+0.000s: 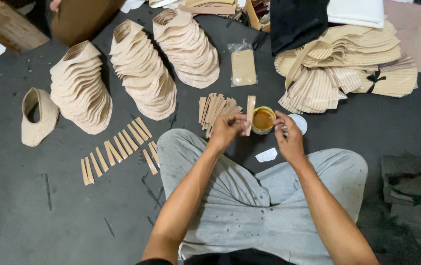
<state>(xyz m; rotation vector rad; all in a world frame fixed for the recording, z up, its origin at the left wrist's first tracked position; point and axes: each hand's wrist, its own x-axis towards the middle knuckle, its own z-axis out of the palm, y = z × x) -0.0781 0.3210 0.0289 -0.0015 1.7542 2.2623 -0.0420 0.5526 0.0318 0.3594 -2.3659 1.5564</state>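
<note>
Tan strip (250,114) stands nearly upright, long axis pointing away from the person, pinched between the left hand (228,128) fingers beside one open glue tin (263,119). Right hand (289,138) hovers by the tin, fingers curled; whether they pinch anything cannot be told. Three stacks of uppers (141,68) stand behind.

I see a dark grey floor (33,206) carrying everything; three stacks of beige shoe uppers (141,68) stand on it at upper left, a single upper (37,117) beside them; a row of tan strips (117,149) lies spread in front, a loose pile of strips (215,110) nearer the middle; a small glue tin (263,119) sits by a white lid (300,122); ribbed cream pieces (348,64) heap at upper right; a white scrap (266,155) lies close by.
</note>
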